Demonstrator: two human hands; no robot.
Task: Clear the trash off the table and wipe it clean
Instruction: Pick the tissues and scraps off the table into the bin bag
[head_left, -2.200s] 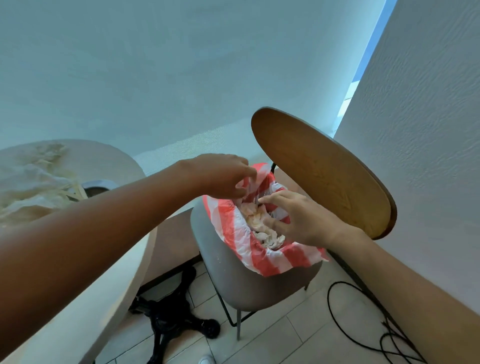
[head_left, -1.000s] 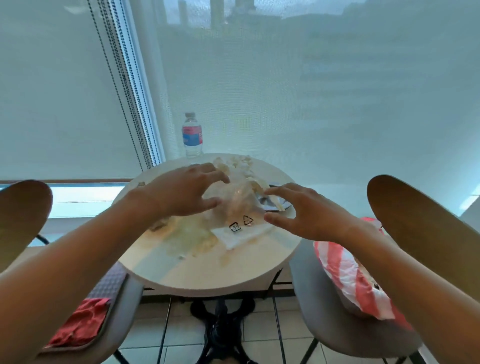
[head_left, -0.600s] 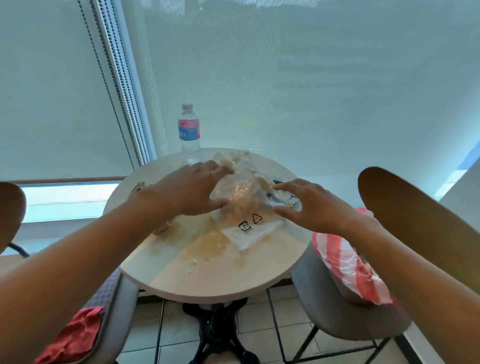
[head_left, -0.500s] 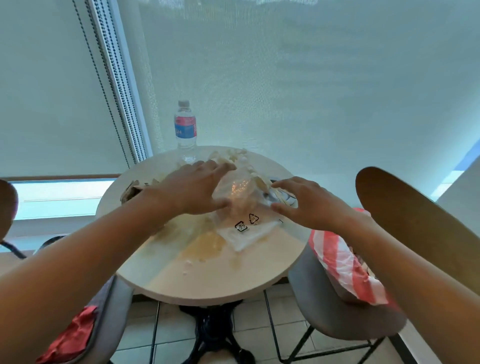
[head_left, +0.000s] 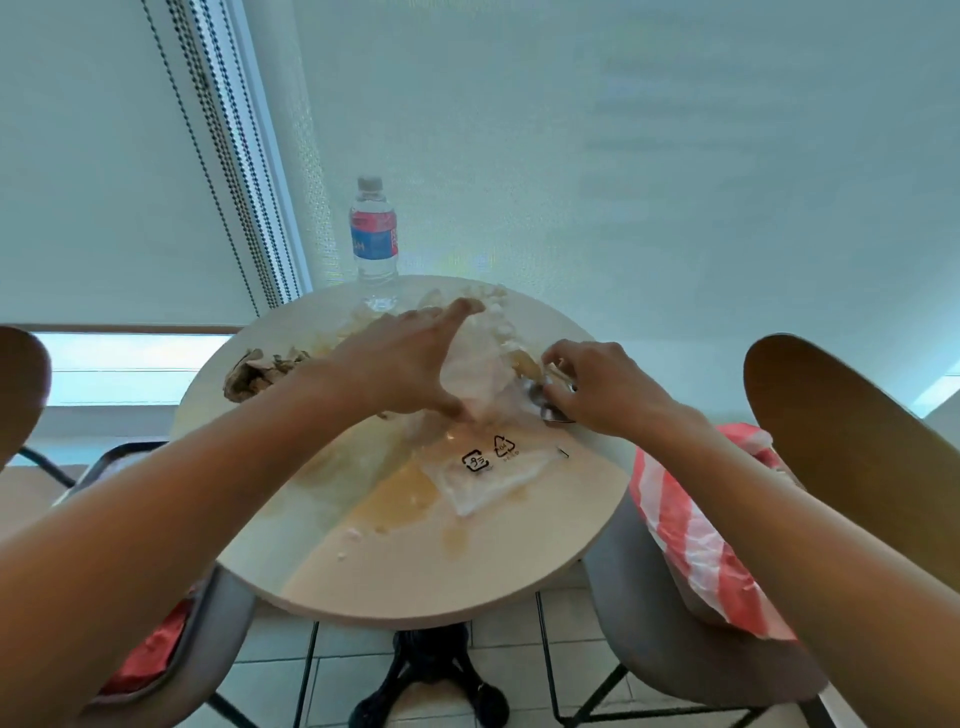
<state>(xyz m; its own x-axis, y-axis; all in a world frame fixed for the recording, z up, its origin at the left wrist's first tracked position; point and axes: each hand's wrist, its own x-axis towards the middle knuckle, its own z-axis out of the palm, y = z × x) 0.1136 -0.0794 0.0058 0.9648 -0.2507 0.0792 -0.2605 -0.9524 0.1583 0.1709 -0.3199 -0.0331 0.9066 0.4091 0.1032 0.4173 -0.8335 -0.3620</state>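
My left hand (head_left: 400, 364) gripped the clear plastic bag (head_left: 483, 395) mid-table (head_left: 519, 566) while my right hand (head_left: 597, 387) pinched scraps (head_left: 530, 366) near the right edge.

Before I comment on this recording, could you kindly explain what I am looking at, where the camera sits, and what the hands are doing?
There is no machine here: a person wears one wide-angle camera on the head, looking forward and down, so both bare arms reach into view. The left hand has a grip on a crumpled clear plastic bag over the round table. The right hand has its fingers curled at the trash beside a small metal dish; what it holds is unclear. A brownish spill, crumpled brown scraps and a water bottle are also on the table. A red-and-white striped bag sits on the right chair.
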